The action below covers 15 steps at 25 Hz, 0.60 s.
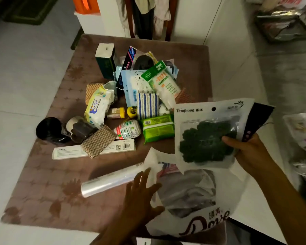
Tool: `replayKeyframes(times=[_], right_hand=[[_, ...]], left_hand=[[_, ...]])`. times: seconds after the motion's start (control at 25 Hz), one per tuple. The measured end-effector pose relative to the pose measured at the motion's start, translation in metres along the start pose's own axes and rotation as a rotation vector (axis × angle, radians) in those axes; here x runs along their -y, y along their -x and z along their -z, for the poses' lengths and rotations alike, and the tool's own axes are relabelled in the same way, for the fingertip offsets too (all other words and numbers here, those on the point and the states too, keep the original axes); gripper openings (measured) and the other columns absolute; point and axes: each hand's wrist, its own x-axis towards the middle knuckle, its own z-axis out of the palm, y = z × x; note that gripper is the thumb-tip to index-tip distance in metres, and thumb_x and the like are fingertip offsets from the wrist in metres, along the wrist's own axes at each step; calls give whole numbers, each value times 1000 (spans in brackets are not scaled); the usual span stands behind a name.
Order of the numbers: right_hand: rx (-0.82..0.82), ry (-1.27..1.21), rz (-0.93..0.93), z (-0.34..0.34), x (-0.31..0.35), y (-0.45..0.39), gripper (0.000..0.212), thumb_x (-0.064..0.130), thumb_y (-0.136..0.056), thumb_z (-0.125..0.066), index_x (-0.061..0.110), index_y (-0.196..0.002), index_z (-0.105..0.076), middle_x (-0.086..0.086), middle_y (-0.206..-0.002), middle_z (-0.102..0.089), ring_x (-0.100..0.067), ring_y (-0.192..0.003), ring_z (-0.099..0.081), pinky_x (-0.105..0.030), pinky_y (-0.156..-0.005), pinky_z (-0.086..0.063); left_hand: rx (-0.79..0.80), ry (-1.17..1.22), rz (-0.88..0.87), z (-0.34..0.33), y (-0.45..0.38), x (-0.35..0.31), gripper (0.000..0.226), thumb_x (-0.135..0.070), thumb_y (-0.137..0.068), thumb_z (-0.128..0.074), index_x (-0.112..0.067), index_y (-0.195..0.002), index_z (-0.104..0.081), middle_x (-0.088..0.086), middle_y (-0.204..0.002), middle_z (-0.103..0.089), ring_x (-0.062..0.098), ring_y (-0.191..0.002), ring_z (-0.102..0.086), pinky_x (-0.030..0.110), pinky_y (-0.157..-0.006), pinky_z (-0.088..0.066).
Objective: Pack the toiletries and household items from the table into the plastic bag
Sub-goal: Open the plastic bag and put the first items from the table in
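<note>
A brown counter [42,183] with a flower pattern stands on a pale tiled floor [16,76]. A pile of toiletries [131,103] sits in the middle of it. The right hand [249,152] grips a packet [207,135] that says "Tenghong", with something dark green inside. It is just above the white plastic bag [193,200], marked "Dove". The left hand [141,195] has spread fingers touching the bag's edge. A clear roll [109,181] lies beside it. Most small labels are too blurry to read.
</note>
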Motion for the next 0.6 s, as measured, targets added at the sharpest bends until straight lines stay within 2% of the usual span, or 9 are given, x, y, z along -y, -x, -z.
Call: replayKeyframes(times=[0.04, 0.08, 0.12, 0.2, 0.24, 0.32, 0.4, 0.52, 0.6], right_hand=[[16, -19, -41, 4, -11, 3, 84, 38, -25, -95, 31, -104, -66, 2, -109, -72, -15, -102, -68, -34, -82, -58], [32, -32, -75, 6, -21, 5, 89, 38, -23, -96, 28, -105, -65, 1, -108, -73, -16, -101, -68, -33, -79, -59], [40, -56, -100, 7, -31, 7, 91, 36, -22, -96, 25, -106, -65, 0, -106, -73, -17, -101, -68, -32, -76, -59], [51, -88, -125, 1, -42, 11, 91, 32, -23, -97, 22, -108, -66, -3, -107, -73, -19, -102, -68, -33, -78, -59], [52, -83, -117, -2, -48, 12, 88, 31, -26, -97, 22, -108, -66, -5, -108, -73, -21, -103, -67, -34, -80, -58], [74, -20, -124, -12, -53, 13, 74, 26, -42, -93, 22, -111, -66, -7, -109, -72, -25, -106, -66, -32, -80, -58], [124, 146, -139, -25, -56, 14, 66, 24, -59, -83, 20, -120, -60, -3, -112, -69, -24, -108, -63, -26, -76, -57], [260, 521, -272, -28, -68, 10, 58, 39, -63, -84, 25, -113, -59, 3, -107, -65, -21, -103, -61, -33, -89, -51], [471, 728, -357, -28, -79, 9, 39, 31, -70, -82, 22, -103, -64, 1, -100, -69, -20, -96, -63, -38, -92, -52]], left_hand=[[112, -36, 111, -15, -5, 0, 79, -54, -82, -59, -37, -148, -20, 4, -161, 5, 32, -146, 2, 56, -112, -18], [134, -62, 181, -23, -10, 0, 86, -43, -85, -60, -31, -151, -7, 5, -160, 15, 34, -146, 7, 54, -113, -18], [88, -90, 211, -29, -16, 0, 90, -31, -86, -59, -25, -152, 1, 5, -158, 22, 36, -145, 6, 51, -112, -23], [-92, -92, 205, -34, -26, 7, 92, -17, -82, -60, -16, -152, 0, 2, -154, 27, 36, -143, -6, 45, -108, -36], [-158, -63, 208, -31, -29, 11, 91, -15, -79, -63, -14, -152, -8, 1, -156, 21, 35, -142, -13, 44, -104, -40], [-268, 4, 215, -21, -36, 18, 84, -19, -73, -71, -13, -146, -29, 6, -161, -6, 35, -138, -25, 46, -100, -42], [-371, 105, 205, -7, -40, 21, 77, -29, -73, -76, -13, -139, -41, 11, -152, -34, 35, -132, -37, 49, -98, -42], [-458, 312, 216, 1, -40, 23, 76, -26, -71, -79, -10, -136, -43, 14, -138, -49, 35, -120, -49, 48, -90, -48], [-492, 385, 186, -2, -36, 30, 72, -18, -69, -79, -7, -131, -45, 15, -127, -53, 35, -111, -55, 48, -85, -51]])
